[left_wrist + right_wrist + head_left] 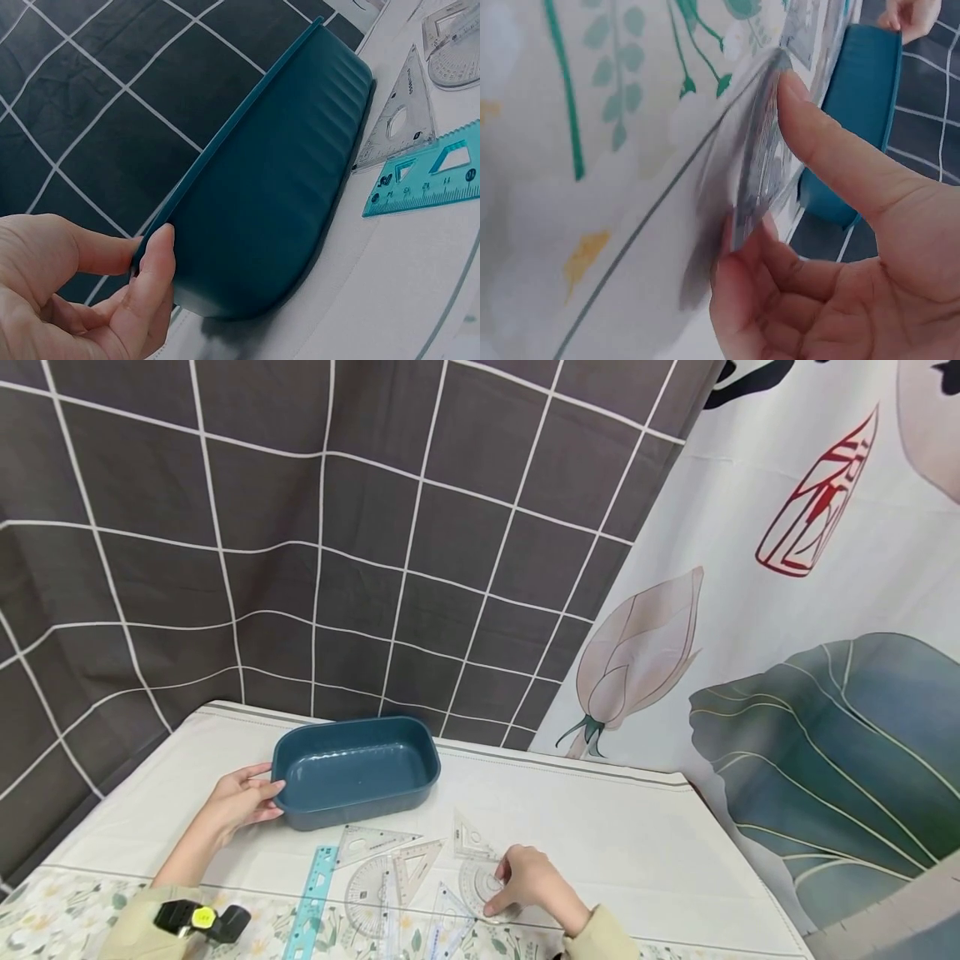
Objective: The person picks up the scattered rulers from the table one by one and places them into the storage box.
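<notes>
My left hand [238,800] pinches the left end of a dark teal plastic basin [358,777], its thumb and fingers on either side of the rim in the left wrist view. The basin stands upright with a bare inside. Farther right, my right hand [528,881] holds a clear protractor [474,885] by its edges between thumb and fingers. In the right wrist view this protractor [763,154] is tilted close over the cloth and casts a shadow. A clear set square [467,842] lies just beyond it.
Left of the right hand lie a larger clear protractor [366,893], a turquoise ruler [311,902] and several clear set squares, one [367,842] near the basin's front wall. A white cloth [600,835] with a floral front covers the table. Dark checked fabric [375,527] hangs behind.
</notes>
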A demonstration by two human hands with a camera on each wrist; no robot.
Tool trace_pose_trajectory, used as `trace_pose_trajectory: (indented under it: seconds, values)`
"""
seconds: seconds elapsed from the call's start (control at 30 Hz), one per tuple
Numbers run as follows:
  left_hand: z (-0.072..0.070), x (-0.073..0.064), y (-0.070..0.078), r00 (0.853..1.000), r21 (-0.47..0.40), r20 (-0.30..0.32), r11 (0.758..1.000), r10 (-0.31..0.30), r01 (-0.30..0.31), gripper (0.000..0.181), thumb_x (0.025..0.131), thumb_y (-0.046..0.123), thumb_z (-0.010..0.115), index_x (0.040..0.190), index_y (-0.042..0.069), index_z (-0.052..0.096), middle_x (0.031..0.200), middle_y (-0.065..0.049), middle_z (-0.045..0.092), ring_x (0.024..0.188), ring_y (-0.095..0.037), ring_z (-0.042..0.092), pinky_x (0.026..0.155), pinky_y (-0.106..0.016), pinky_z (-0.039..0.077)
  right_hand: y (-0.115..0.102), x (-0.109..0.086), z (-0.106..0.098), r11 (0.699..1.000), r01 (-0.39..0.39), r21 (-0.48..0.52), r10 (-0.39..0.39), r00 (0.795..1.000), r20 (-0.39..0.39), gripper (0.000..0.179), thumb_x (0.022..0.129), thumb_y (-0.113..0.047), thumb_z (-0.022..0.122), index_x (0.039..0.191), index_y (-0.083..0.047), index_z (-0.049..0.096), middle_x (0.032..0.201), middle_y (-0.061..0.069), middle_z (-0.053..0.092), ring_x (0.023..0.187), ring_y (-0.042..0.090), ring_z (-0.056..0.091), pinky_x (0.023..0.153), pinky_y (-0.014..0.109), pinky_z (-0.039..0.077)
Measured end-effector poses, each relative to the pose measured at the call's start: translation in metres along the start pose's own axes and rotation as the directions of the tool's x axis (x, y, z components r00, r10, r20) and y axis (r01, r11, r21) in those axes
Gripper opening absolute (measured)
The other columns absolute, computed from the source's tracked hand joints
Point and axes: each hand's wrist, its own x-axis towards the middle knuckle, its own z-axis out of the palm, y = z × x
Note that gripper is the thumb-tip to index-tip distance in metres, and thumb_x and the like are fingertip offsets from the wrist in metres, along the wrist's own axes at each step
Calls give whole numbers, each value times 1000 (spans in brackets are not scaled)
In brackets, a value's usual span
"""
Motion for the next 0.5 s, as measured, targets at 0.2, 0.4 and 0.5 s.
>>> trace_pose_trajectory:
  seconds: [0.2,0.4,0.5]
  values:
    - [-1,0,-2,1000,-9,7,1000,0,1,69,98,10,52,147,-13,10,92,-1,56,64,-4,57,65,-19,60,11,1,-11,980,14,199,-45,987,153,16,73,-9,81,78,-3,66,64,-2,56,57,9,48,52,17,43]
    - [-2,1,-1,1000,-17,12,1000,2,-2,69,98,10,52,147,-13,9,91,1,54,64,-4,56,66,-19,60,19,5,-21,939,-32,344,-79,950,302,4,86,-3,66,86,-1,69,64,-5,58,54,4,51,49,15,51]
    - [-2,1,-1,1000,-26,18,1000,6,-5,70,97,10,52,148,-12,8,90,2,55,64,-4,57,66,-19,60,21,7,-27,929,-31,370,-93,946,311,5,87,-1,63,89,0,68,65,-5,57,55,4,51,51,16,54]
